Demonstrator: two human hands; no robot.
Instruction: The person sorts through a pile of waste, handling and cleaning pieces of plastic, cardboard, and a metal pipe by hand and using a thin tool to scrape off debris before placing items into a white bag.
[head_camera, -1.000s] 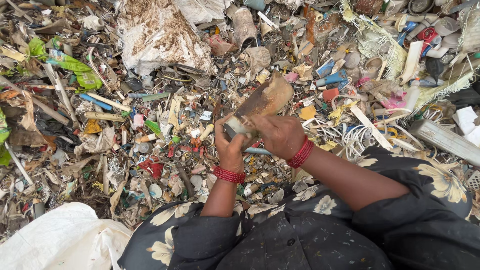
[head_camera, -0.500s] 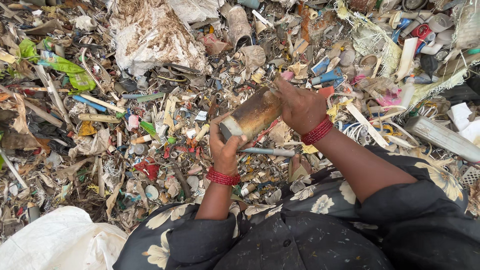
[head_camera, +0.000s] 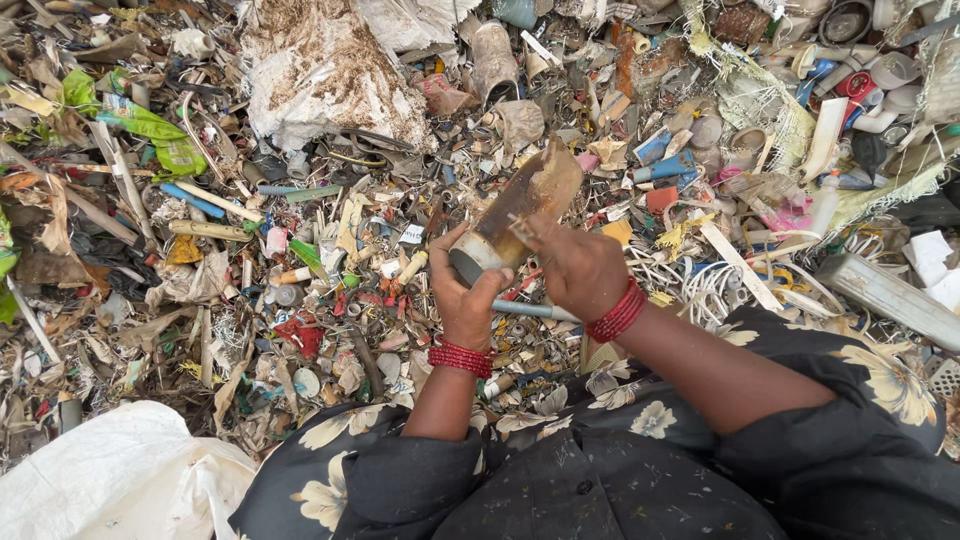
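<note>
Both hands are up over the middle of a huge spread of scrap plastic, working on one grubby brown tube (head_camera: 515, 215), a flattened, dirty bottle-like piece with a pale grey round end. It sits dead centre, tilted so the grey end points toward 7 o'clock and the torn brown end toward 1 o'clock. The left hand (head_camera: 465, 300) cups the grey end from below, fingers (head_camera: 447, 250) wrapped closed around it. The right hand (head_camera: 580, 268) comes in from 4 o'clock and its fingers are pinched shut on the tube's side, just past the grey end. The two hands are almost touching. Red bangles (head_camera: 460, 357) sit on the left wrist, and more on the right.

Around them: a grey rod (head_camera: 535, 311) lies on the litter right under the hands. At 11 o'clock there's a big dirty white sack (head_camera: 320, 75), and another white sack (head_camera: 110, 480) sits at 8 o'clock by the person's knee. A green wrapper (head_camera: 150, 130) lies out at 10 o'clock, and blue plastic bits (head_camera: 670, 160) at 2 o'clock. The dark flowered sleeves (head_camera: 800, 400) fill the bottom edge.
</note>
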